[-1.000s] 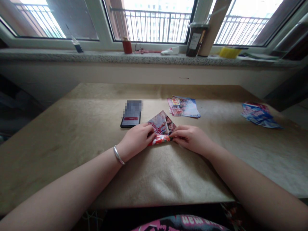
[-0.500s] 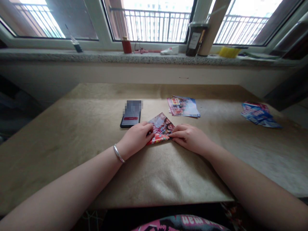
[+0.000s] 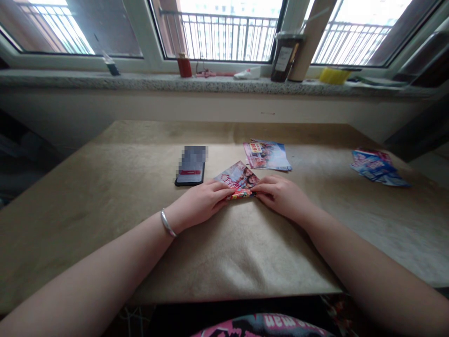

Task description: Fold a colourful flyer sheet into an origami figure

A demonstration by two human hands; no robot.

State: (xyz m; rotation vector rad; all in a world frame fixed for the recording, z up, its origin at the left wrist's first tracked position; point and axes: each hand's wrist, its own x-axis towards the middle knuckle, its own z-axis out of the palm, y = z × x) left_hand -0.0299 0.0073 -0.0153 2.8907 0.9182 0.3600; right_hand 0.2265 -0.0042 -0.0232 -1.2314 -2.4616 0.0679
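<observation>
A glossy printed paper sheet (image 3: 241, 175) lies on the table between my hands, its near edge folded up into a red and yellow strip. My left hand (image 3: 206, 197), with a silver bangle at the wrist, has its fingers closed on the left end of the fold. At the right end, my right hand (image 3: 278, 194) pinches the paper between thumb and fingers. Some of the sheet's left part is hidden under my left fingers. Just beyond my left hand lies a dark phone (image 3: 191, 166), its screen partly blurred.
A stack of printed leaflets (image 3: 270, 157) rests behind the sheet. Blue and red papers (image 3: 380, 167) lie fanned at the table's right side. The tan table (image 3: 105, 187) meets a wall under a stone windowsill (image 3: 140, 84), where a red container (image 3: 184, 65) and a dark jar (image 3: 285, 58) stand.
The sheet has shifted slightly right and away from me, turning a little. My left fingers have slid right along the fold, and my right hand has moved slightly away from me.
</observation>
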